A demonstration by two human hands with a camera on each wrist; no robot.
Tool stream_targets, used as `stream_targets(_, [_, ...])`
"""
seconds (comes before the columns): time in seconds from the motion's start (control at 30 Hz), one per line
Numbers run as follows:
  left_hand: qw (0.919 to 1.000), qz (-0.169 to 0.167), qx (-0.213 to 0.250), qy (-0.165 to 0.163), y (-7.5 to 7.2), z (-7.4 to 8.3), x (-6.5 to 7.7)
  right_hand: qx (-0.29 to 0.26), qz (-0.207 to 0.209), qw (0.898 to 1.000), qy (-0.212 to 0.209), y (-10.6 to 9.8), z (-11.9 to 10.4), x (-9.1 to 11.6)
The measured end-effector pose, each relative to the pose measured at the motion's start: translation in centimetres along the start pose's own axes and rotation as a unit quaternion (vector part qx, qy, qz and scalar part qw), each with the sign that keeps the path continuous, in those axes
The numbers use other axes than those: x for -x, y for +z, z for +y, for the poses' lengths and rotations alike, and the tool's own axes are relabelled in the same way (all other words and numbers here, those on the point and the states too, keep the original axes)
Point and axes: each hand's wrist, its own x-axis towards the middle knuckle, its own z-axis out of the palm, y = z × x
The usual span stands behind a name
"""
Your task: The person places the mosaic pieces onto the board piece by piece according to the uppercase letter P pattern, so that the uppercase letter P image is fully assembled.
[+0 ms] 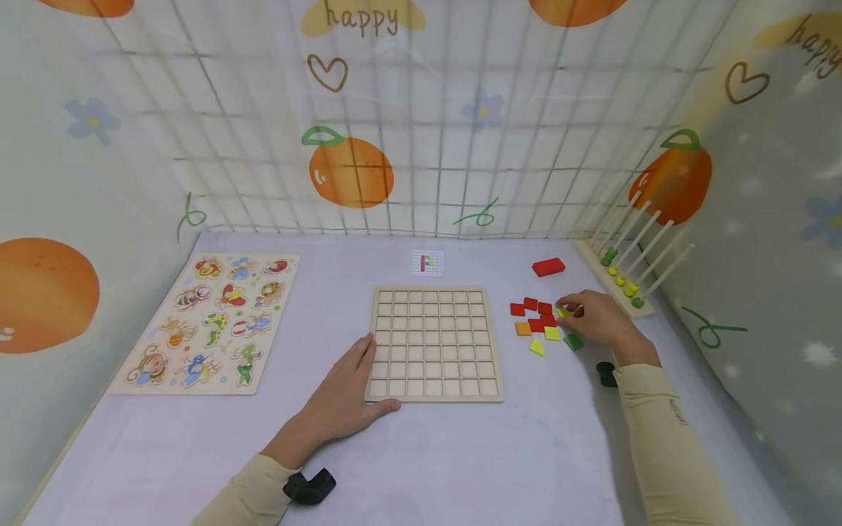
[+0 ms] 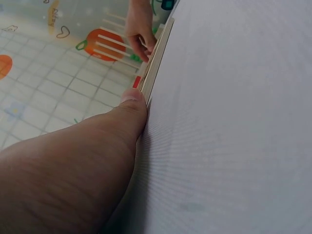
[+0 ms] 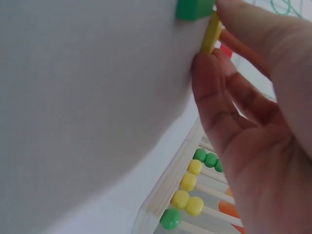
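A square wooden grid board (image 1: 435, 289) lies in the middle of the table. My left hand (image 1: 345, 394) rests at its near left corner, fingers along the left side and thumb against the front edge. In the left wrist view the thumb (image 2: 130, 105) lies straight along the board's edge. My right hand (image 1: 601, 321) is at the right end of a cluster of small coloured tiles. Its thumb and fingertips pinch a yellow tile (image 3: 211, 33) close over the table. A green tile (image 3: 194, 9) is right beside it. Red tiles (image 1: 530, 303), an orange tile (image 1: 522, 329) and other yellow tiles (image 1: 552, 334) lie to the left.
A red block (image 1: 549, 267) lies behind the tiles. A bead rack with upright pegs (image 1: 643, 307) stands at the far right. Behind the board is a small pattern card (image 1: 427, 263). An insect puzzle board (image 1: 217, 321) lies on the left; a wire grid and curtain close the back.
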Motion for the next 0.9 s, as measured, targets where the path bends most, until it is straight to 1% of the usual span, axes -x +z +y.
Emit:
stream_targets(0.1, [1.0000, 0.000, 0.003, -0.001, -0.01, 0.01, -0.05, 0.003, -0.004, 1.000, -0.004, -0.23, -0.05, 0.04])
stream_targets(0.27, [0.9999, -0.010, 0.005, -0.007, 0.01, -0.06, -0.05, 0.012, -0.010, 1.000, -0.005, -0.40, -0.30, 0.17])
stream_targets(0.47, [0.9998, -0.011, 0.011, -0.008, -0.05, -0.11, -0.04, 0.033, 0.004, 0.999, -0.015, -0.34, -0.35, 0.06])
stream_targets(0.67, [0.9999, -0.010, 0.013, -0.006, -0.26, -0.06, -0.01, 0.034, 0.003, 0.999, 0.007, -0.18, -0.04, -0.32])
stream_targets(0.77, [0.9997, -0.022, 0.006, -0.011, -0.22, -0.05, -0.14, 0.034, 0.002, 0.999, 0.014, -0.18, -0.03, -0.32])
stream_targets(0.9, [0.9994, -0.030, -0.007, -0.014, -0.04, -0.21, -0.40, 0.037, 0.009, 0.999, 0.008, -0.21, -0.41, -0.23])
